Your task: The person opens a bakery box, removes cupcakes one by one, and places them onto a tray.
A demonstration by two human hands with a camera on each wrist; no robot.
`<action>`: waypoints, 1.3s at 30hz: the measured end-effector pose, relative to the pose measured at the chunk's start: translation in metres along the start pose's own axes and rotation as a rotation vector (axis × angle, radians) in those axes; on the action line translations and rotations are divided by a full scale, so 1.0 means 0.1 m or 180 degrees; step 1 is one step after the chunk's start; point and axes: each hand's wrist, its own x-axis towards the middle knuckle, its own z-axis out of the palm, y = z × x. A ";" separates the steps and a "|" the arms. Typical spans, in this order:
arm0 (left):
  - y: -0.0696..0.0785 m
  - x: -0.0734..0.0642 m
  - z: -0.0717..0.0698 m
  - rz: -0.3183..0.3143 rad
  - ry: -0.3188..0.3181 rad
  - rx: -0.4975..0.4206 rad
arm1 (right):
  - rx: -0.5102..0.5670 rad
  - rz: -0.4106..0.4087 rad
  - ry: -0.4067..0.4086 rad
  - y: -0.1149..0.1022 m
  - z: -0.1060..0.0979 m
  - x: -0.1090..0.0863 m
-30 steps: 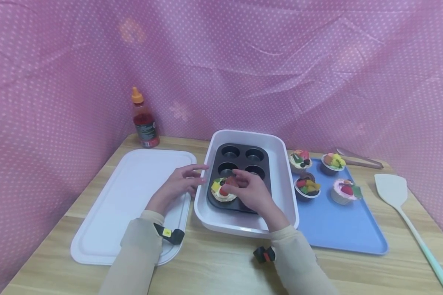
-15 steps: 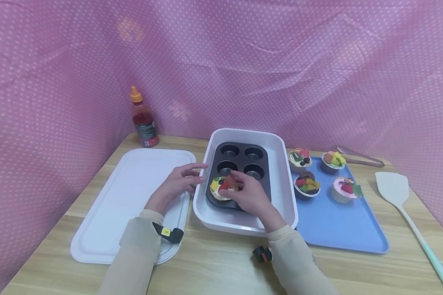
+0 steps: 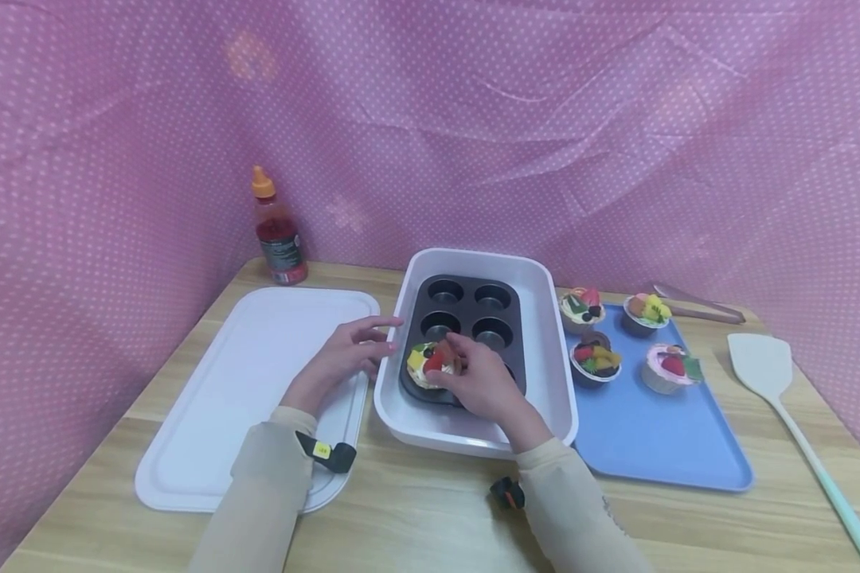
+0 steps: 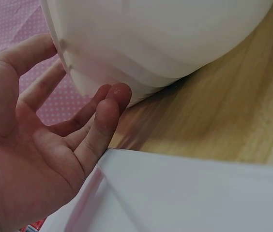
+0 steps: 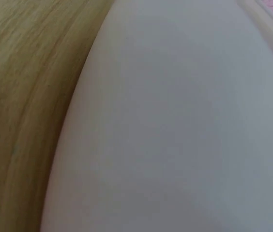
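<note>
In the head view my right hand [image 3: 483, 382] pinches a cupcake [image 3: 424, 368] topped with cream and fruit pieces. That cupcake sits at the near left cup of a dark muffin tin [image 3: 467, 310]; how deep it sits is hidden. Around the tin stands a white tub [image 3: 555, 358]. My left hand [image 3: 344, 354] is at the tub's left side, fingers loosely bent; in the left wrist view its fingertips [image 4: 120, 94] are against or close to the tub's outer wall [image 4: 141, 38]. Only the tub's wall [image 5: 165, 116] and wood fill the right wrist view.
Several cupcakes [image 3: 595, 362] stand along the blue tray [image 3: 659, 446] on the right. Beyond it lie tongs [image 3: 702, 310] and a long-handled spatula [image 3: 760, 366]. A white board [image 3: 258, 382] lies left, with a sauce bottle [image 3: 279, 239] behind it. A pink curtain [image 3: 430, 119] backs the table.
The right hand has shifted very slightly left over the same cupcake, covering a bit more of its topping. The left hand has stayed at the tub's side.
</note>
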 end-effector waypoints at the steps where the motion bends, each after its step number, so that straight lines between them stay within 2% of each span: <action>1: 0.00 0.00 0.00 0.0016 -0.0005 0.0007 | -0.0003 -0.0005 0.0008 0.00 0.00 0.00; 22: 0.01 0.00 -0.01 -0.0050 0.0049 0.0023 | -0.0291 0.0063 0.0245 -0.04 0.07 0.01; 39: -0.01 0.02 0.00 0.0005 -0.0007 0.0020 | -0.0475 0.0076 0.0450 -0.04 0.14 0.01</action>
